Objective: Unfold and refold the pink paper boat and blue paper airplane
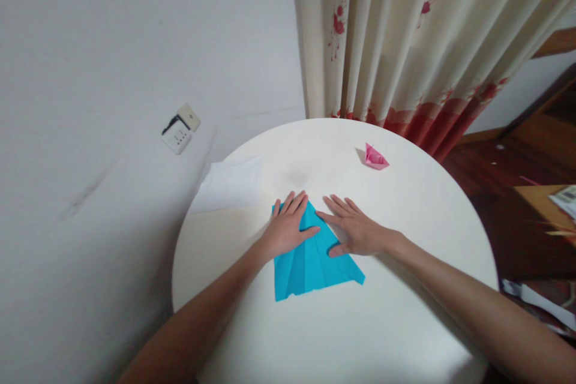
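Head view: the left hand (288, 227) lies flat, fingers spread, pressing the upper left part of a folded turquoise paper sheet (310, 267) on the round white table (382, 324). The right hand (353, 231), also open and flat, presses the paper's right edge just beside it. Beyond the right hand sits a small pink folded paper boat (375, 158); beyond the left hand, a white paper sheet (229, 183).

Blue paper (315, 267): folded to a pointed, creased triangle, flat near centre of round white table (360, 324), apex away from wearer, partly covered.
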The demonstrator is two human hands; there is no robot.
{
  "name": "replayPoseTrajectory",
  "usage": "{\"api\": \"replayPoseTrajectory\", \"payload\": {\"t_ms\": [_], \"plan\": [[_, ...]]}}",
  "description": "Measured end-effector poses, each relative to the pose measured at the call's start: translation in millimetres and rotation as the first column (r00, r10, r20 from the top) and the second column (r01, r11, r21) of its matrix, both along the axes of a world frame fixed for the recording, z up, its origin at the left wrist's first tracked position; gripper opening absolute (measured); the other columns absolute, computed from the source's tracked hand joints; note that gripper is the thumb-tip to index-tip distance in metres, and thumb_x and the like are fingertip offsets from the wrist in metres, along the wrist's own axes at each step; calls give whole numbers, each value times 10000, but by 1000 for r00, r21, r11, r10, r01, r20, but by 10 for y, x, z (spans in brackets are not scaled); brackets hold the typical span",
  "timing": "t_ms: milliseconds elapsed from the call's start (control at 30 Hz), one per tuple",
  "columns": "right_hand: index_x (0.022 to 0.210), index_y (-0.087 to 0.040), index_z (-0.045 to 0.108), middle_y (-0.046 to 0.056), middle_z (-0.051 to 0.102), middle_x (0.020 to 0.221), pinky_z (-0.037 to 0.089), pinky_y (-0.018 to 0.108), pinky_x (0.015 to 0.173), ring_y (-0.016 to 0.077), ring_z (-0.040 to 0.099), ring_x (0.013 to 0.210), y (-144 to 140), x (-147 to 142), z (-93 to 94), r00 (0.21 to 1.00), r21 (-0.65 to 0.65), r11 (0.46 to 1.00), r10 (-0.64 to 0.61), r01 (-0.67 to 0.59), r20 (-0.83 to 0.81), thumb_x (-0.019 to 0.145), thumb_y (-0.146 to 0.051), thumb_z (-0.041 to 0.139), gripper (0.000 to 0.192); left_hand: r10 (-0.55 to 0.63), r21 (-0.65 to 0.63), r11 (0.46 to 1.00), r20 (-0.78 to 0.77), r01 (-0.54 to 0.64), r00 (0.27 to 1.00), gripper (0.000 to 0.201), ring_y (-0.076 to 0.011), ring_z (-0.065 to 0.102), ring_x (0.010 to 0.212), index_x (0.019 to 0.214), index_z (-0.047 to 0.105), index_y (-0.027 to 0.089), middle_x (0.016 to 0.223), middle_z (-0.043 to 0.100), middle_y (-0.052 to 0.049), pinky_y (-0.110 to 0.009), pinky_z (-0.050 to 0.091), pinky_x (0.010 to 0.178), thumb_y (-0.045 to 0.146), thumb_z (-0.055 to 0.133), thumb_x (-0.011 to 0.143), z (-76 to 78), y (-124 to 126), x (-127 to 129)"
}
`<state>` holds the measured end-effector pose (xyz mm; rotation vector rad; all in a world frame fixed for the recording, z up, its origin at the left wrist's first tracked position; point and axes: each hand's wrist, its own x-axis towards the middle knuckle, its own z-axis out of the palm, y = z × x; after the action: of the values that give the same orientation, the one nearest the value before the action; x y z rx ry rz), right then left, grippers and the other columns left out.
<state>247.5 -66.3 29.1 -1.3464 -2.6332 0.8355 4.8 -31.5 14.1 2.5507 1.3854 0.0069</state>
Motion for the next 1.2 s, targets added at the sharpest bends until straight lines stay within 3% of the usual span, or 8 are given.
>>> {"api": "replayPoseTrajectory", "payload": {"t_ms": [133,333,433,600,833,1000,1100,1200], "plan": [[1589,-266,250,135,-21,1671,-7,588,1212,363,-52,1531,-5,14,-21,1000,23,1000,14,-14,-25,758,-793,611,1048,-10,7,1000,-13,10,1000,855,-335,58,1548,1603,163,247,1677,141,-67,-625,103,1208,693,432,925,4,-14,-8],[1582,-282,267,130,-12,1673,5,601,1208,378,-33,1529,-14,17,-20,1000,38,999,21,-20,-18,774,-764,625,1006,-32,139,989,-81,43,996,625,-356,42,1545,1556,327,320,1676,168,-36,-655,70,1199,580,398,992,67,-153,61],[1576,-297,282,127,-9,1673,10,608,1205,385,-35,1527,-23,18,-9,1000,41,999,27,-26,-10,787,-756,619,973,-48,144,988,-97,62,994,568,-349,53,1546,1540,357,349,1673,186,-30,-655,81,1198,537,400,1006,87,-182,76],[1574,-312,280,118,0,1676,11,604,1206,371,-39,1529,-28,13,-9,1000,47,999,26,-26,4,801,-759,598,949,-5,63,998,-71,10,997,652,-358,76,1542,1563,305,336,1674,174,-56,-641,157,1188,624,379,982,100,-115,30],[1571,-314,295,123,6,1676,17,616,1202,384,-25,1529,-34,15,-18,1000,49,998,27,-26,-16,789,-762,610,955,47,2,999,-21,-47,999,764,-349,40,1546,1570,281,337,1684,118,-44,-621,144,1201,705,441,920,62,51,-46],[1568,-314,305,119,10,1676,10,615,1203,389,-19,1528,-35,6,-2,1000,40,999,14,-13,-10,785,-738,639,951,70,110,992,-45,-65,997,750,-369,34,1542,1557,337,241,1676,139,-89,-654,78,1204,659,437,943,93,-49,20],[1565,-319,313,113,14,1676,18,611,1206,385,-16,1529,-29,0,15,1000,33,999,13,-12,-8,786,-721,654,940,-41,227,972,-84,60,996,561,-308,44,1552,1517,405,200,1669,170,-83,-613,-19,1227,458,387,1019,94,-186,93],[1569,-309,304,121,17,1675,16,602,1208,378,-21,1529,-22,-4,22,1000,35,999,11,-11,3,788,-719,654,948,-124,211,967,-96,142,988,520,-244,112,1549,1527,373,156,1651,232,-105,-522,47,1259,328,328,1038,58,-253,133]]}}
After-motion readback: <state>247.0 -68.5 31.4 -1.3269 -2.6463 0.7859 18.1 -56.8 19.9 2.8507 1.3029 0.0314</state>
